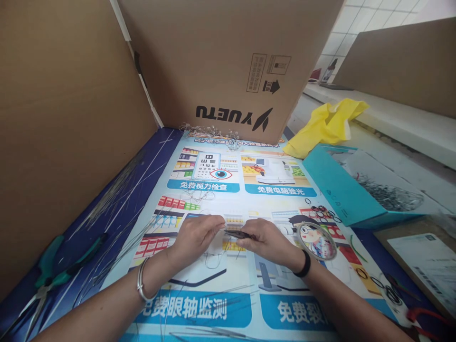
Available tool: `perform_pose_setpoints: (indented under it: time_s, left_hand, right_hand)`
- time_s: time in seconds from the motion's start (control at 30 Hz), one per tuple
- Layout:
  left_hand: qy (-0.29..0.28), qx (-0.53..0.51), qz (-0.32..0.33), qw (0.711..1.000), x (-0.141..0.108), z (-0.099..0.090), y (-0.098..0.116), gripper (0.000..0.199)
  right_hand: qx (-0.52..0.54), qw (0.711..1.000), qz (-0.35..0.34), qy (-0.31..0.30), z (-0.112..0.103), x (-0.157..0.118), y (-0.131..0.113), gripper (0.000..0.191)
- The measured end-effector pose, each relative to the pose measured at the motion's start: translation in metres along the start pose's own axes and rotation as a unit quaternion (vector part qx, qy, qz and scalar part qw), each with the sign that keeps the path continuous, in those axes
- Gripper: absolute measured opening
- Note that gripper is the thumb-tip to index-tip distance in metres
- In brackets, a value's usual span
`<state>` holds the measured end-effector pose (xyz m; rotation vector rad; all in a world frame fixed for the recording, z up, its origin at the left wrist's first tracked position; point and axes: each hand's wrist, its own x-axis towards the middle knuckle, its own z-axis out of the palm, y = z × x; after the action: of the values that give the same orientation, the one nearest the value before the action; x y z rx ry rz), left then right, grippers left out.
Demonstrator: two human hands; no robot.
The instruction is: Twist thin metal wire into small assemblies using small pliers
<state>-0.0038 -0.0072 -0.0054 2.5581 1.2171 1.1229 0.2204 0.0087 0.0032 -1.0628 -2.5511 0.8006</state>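
My left hand (pixel 195 236), with a silver bangle at its wrist, is closed in a pinch on a thin wire (pixel 213 260). Loops of this wire hang below the fingers, over the printed mat. My right hand (pixel 266 238), wearing a black band, is wrapped round a pair of pliers (pixel 237 234). The dark jaws point left and reach the left fingertips. Whether they grip the wire is too small to tell. Just right of that wrist lies a clear roll of tape (pixel 317 241).
Green-handled pliers (pixel 53 273) and loose straight wires (pixel 114 192) lie left. Cardboard panels (pixel 213 57) wall the back and left. On the right are a blue box (pixel 329 190) of metal pieces, yellow material (pixel 326 126), black rings (pixel 322 212) and a red-handled tool (pixel 427 316).
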Motion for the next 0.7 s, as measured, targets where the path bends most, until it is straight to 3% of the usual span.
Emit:
perform_pose_setpoints:
  time_s: [0.43, 0.7]
  left_hand:
    - [0.012, -0.007, 0.009, 1.000, -0.0004, -0.0014, 0.0012, 0.020]
    - [0.031, -0.061, -0.035, 0.997, 0.0008, -0.0028, 0.0018, 0.016]
  right_hand:
    - [0.019, 1.000, -0.014, -0.013, -0.0005, -0.0014, 0.0003, 0.044]
    - [0.047, 0.999, 0.014, 0.012, -0.0013, -0.0026, 0.0012, 0.044]
